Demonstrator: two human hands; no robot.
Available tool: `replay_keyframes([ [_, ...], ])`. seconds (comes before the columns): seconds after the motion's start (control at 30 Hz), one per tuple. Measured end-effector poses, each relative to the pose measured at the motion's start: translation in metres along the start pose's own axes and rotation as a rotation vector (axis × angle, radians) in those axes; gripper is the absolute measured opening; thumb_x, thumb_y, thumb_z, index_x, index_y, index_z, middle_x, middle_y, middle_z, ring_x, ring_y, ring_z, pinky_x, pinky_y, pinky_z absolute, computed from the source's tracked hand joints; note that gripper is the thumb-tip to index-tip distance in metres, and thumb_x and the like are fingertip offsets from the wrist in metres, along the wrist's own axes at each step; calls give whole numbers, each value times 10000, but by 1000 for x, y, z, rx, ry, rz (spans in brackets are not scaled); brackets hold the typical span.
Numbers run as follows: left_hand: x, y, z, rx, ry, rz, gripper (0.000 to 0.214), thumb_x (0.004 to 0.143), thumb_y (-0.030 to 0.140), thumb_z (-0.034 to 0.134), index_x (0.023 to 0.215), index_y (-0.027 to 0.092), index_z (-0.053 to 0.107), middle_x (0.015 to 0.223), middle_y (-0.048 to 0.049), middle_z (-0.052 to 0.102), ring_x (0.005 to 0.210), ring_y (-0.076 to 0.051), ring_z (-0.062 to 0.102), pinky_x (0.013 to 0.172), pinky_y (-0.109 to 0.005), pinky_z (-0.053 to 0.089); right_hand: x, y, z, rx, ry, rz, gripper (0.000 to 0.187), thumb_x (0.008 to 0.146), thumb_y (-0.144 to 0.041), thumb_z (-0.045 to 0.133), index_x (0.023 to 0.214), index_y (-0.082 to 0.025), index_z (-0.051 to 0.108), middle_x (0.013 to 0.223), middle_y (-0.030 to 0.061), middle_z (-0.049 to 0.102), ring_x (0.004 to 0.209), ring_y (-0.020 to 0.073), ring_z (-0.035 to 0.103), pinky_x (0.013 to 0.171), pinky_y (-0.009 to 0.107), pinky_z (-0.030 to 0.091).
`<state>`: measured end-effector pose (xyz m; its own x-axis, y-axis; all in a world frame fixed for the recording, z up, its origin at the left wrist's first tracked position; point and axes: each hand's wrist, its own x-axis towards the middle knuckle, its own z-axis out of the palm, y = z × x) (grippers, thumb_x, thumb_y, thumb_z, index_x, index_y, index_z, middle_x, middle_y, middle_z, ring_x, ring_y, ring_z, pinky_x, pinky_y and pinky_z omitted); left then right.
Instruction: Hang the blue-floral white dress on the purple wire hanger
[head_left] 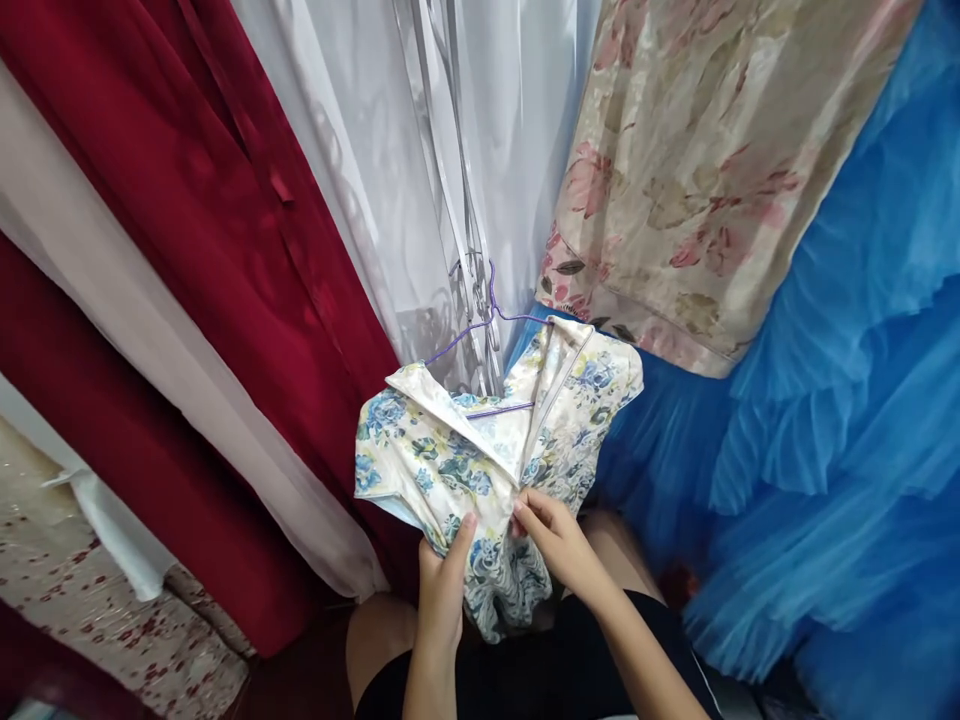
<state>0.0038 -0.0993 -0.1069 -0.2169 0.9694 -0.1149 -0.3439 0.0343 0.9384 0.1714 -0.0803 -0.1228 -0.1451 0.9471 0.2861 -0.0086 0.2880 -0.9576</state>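
A white dress with blue and yellow flowers (457, 470) hangs on a thin purple hanger (493, 312) in front of me, its V-shaped neckline facing up. Its lower part drops down between my knees. At the dress's left side, my left hand (444, 575) grips the cloth, thumb on top and the other fingers hidden beneath. My right hand (553, 530) pinches the fabric near the point of the neckline. What exactly lies between those fingertips is too small to make out. The hanger's hook sits close to several dangling white ribbons (476, 290).
Long red cloth (202, 200) and pale pink cloth (172, 330) hang at the left. White drapery (517, 130) hangs behind the dress. At the right are a beige floral garment (697, 190) and ruffled blue tulle (847, 400). Patterned fabric (112, 620) lies at lower left.
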Motion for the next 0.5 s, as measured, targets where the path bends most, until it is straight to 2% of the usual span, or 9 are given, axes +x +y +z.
replay_keyframes([
  [0.07, -1, 1, 3, 50, 52, 23, 600, 795, 380, 836, 1333, 240, 610, 1377, -116, 665, 1310, -315, 606, 1115, -440, 484, -1, -9, -4, 16, 20, 16, 387, 978, -527, 556, 739, -227, 603, 697, 8, 595, 689, 201, 549, 672, 327, 427],
  [0.13, 0, -1, 5, 97, 123, 109, 559, 821, 388, 806, 1314, 202, 618, 1341, -138, 673, 1293, -322, 610, 1114, -455, 468, -4, -13, -8, 55, 49, 63, 368, 977, -500, 569, 758, -210, 629, 678, 0, 592, 660, 177, 532, 653, 302, 405],
  [0.27, 5, -13, 7, 184, 348, 480, 623, 811, 371, 793, 1356, 209, 537, 1378, -130, 603, 1270, -294, 589, 1101, -452, 445, -14, -14, -11, 109, 106, 143, 344, 952, -428, 599, 732, -173, 666, 591, -11, 585, 565, 134, 483, 585, 272, 348],
  [0.33, 7, -22, 10, 324, 405, 659, 575, 805, 353, 788, 1312, 225, 551, 1388, -118, 574, 1293, -290, 544, 1109, -456, 412, -16, -16, -10, 125, 111, 158, 325, 933, -390, 604, 717, -161, 684, 571, -9, 589, 548, 127, 480, 570, 267, 337],
  [0.4, 8, -33, 15, 512, 309, 760, 408, 819, 334, 767, 1185, 225, 622, 1328, -106, 598, 1292, -297, 519, 1122, -466, 371, -16, -19, -9, 166, 95, 172, 294, 911, -360, 609, 723, -154, 699, 565, -10, 588, 544, 124, 489, 565, 261, 345],
  [0.5, 7, -50, 27, 616, 25, 701, 277, 857, 297, 714, 1112, 214, 641, 1206, -102, 634, 1207, -289, 562, 1073, -448, 405, -14, -23, -7, 238, 73, 189, 249, 882, -330, 631, 740, -145, 717, 569, -16, 585, 546, 122, 512, 567, 253, 370],
])
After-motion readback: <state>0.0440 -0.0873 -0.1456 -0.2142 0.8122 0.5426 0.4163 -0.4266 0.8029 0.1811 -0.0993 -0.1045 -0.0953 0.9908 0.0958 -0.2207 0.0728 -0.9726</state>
